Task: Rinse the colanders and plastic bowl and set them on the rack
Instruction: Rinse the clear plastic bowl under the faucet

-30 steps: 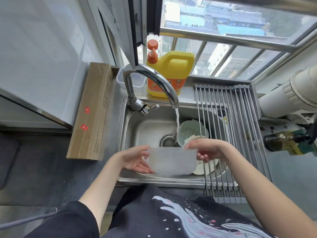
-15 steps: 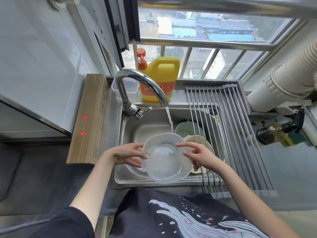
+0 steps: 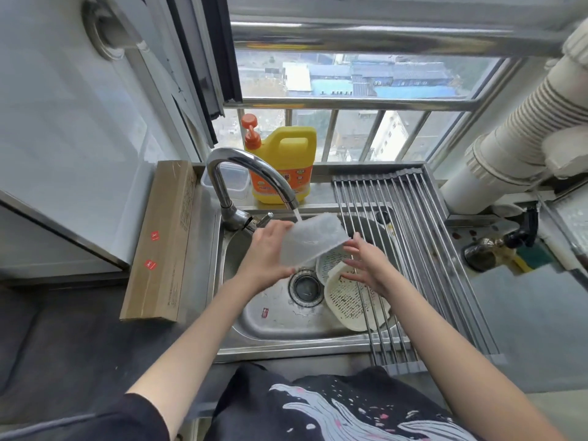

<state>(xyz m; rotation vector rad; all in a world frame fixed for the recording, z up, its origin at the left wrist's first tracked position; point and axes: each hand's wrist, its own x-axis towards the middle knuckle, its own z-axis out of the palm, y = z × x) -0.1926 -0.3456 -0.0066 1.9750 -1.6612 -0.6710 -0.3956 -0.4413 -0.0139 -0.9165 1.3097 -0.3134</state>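
Under the tap's stream, at the back of the sink, I am holding the plastic bowl (image 3: 313, 240) tilted on its side, water from the faucet (image 3: 254, 173) striking its upper edge. My left hand (image 3: 270, 249) is gripping the bowl's left side, fingers curled round it. My right hand (image 3: 366, 265) is hovering just beside the bowl's right edge, its grip spread, fingers straight; whether the fingertips are touching the bowl I cannot tell. Below it, two colanders are lying in the sink (image 3: 273, 323) toward its right side: a pale green colander (image 3: 331, 262) partly under a cream colander (image 3: 350, 300). Both are sitting partly beneath the rack (image 3: 423, 249), which is spanning the sink's right edge. A yellow detergent jug (image 3: 286, 167) is standing at the back edge of the counter.
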